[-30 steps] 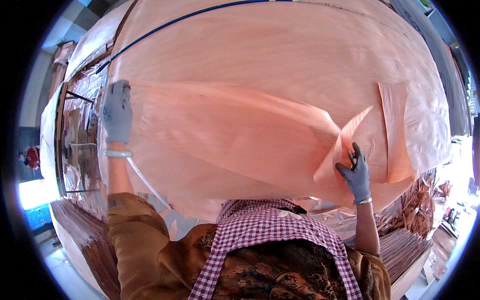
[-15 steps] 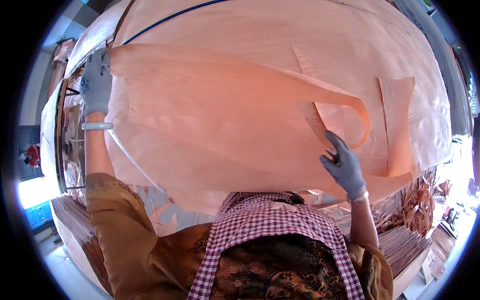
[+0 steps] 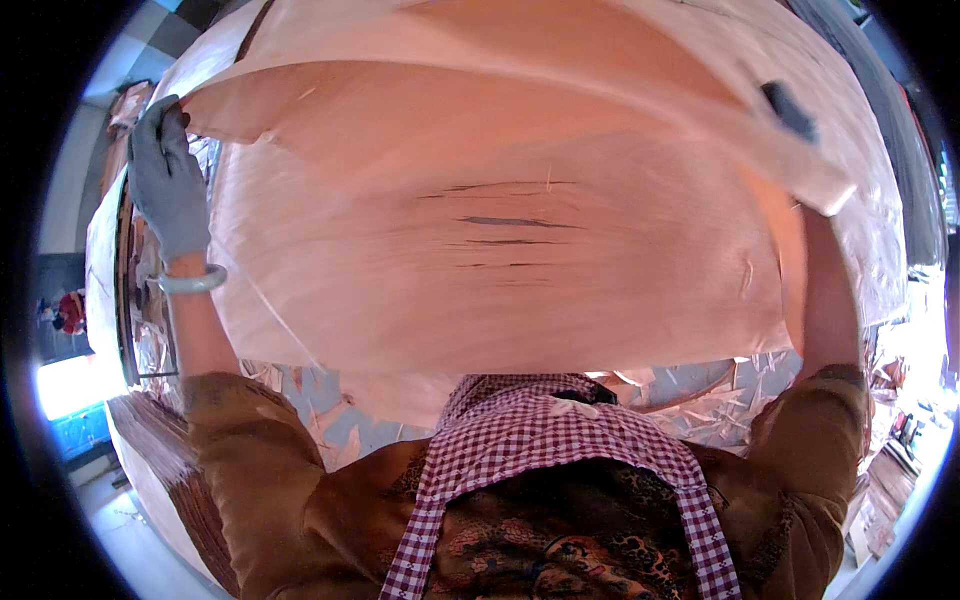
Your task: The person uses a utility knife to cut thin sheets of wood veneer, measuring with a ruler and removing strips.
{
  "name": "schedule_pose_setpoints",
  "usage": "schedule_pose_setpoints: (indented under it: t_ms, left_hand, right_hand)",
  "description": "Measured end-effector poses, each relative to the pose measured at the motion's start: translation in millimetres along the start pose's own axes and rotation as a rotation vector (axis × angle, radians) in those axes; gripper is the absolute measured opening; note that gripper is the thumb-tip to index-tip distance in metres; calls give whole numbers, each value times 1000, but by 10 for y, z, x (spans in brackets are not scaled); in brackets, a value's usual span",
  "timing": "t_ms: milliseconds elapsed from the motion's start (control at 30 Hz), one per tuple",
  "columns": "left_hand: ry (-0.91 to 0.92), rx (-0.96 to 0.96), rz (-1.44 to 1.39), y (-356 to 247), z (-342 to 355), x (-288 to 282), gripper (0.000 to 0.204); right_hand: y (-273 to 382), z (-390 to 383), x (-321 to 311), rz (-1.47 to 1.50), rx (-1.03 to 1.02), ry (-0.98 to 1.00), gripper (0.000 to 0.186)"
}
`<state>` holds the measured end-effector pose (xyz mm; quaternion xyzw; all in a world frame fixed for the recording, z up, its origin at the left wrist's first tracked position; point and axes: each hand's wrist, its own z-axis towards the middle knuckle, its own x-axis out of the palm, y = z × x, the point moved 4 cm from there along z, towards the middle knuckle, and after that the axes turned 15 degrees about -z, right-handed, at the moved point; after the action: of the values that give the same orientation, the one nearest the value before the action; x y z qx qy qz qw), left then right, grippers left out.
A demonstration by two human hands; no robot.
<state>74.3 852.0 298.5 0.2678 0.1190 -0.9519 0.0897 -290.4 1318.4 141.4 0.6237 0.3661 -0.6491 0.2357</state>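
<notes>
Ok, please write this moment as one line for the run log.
left hand: grips veneer sheet corner | right hand: grips opposite edge, mostly hidden | sheet: lifted, dark splits mid-face | below: veneer stack

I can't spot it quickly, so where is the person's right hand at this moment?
In the head view it is upper right: the gloved right hand grips the far edge of the lifted veneer sheet, mostly hidden behind it.

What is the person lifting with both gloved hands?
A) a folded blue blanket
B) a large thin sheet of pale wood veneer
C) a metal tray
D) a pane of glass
B: the left hand and right hand each grip an upper corner of a thin, pinkish wood veneer sheet with visible grain and small dark splits.
</notes>
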Motion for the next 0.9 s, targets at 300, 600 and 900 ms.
schedule_pose_setpoints:
  t_ms: [300,600,900]
  left_hand:
    - [232,-194,-226,-556,-1840,151,20]
    - [732,-337,34,-752,-2768,635,8]
    - [956,-373,84,-1054,-2297,555,7]
  right_hand:
    - [-410,-128,341,-518,-34,-285,47]
    - [-292,-1568,1001,-133,-35,-50,45]
    - [496,-2533,353,1020,-215,1117,23]
